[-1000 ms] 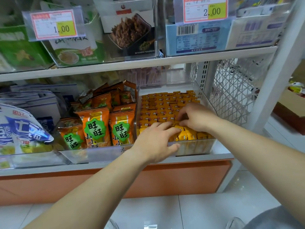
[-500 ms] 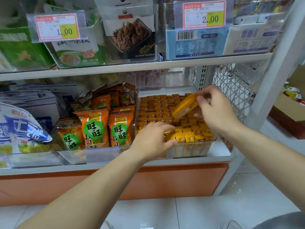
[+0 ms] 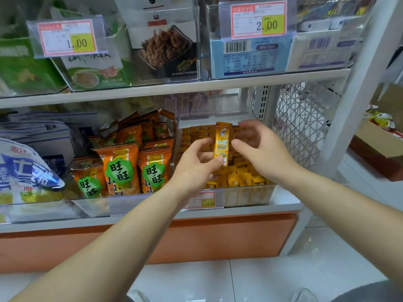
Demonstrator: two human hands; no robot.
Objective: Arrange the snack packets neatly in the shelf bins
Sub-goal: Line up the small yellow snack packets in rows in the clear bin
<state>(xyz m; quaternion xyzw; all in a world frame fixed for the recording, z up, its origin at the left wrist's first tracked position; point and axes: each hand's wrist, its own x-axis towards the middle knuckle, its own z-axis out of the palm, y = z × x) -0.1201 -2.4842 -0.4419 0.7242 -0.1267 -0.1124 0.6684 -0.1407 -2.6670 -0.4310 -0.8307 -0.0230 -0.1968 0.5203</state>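
Left fingers [image 3: 202, 143]: curled round the yellow packet [image 3: 222, 142], thumb pressed on its lower front and the rest wrapped behind, so a proper grip.
Right fingers [image 3: 250, 132]: spread loose and pretty motion-blurred, not holding anything. The thumb sits right next to the packet's right edge, and honestly I can't tell if it's touching.
Left hand [image 3: 194, 168]: just left of the packet, arm coming up from bottom left.
Right hand [image 3: 263, 155]: just right of the packet, so the thing sits between both hands.
Yellow packet: long, thin, standing upright, held up in the air above the clear bin [image 3: 250, 196], not in it.
Clear bin: right end of the lower shelf [image 3: 285, 200], packed with rows of small yellow packets [image 3: 242, 178]. There's a price tag [image 3: 199, 200] on its front, print too tiny to read.
Next bin left: orange packets [image 3: 122, 171] with green badges, standing upright in the front row, a messier bunch behind.
Further left: a blue and white bag [image 3: 24, 173] leaning at the front.
Upper shelf: clear bins of bags and boxes, with the 1.00 tag [image 3: 67, 38] on the left and the 2.00 tag [image 3: 258, 19] on the right.
Right side: white mesh panel [image 3: 303, 127] beside the bin, with a cardboard box [image 3: 375, 147] past the shelf post.
Floor [image 3: 283, 271]: pale tiles.
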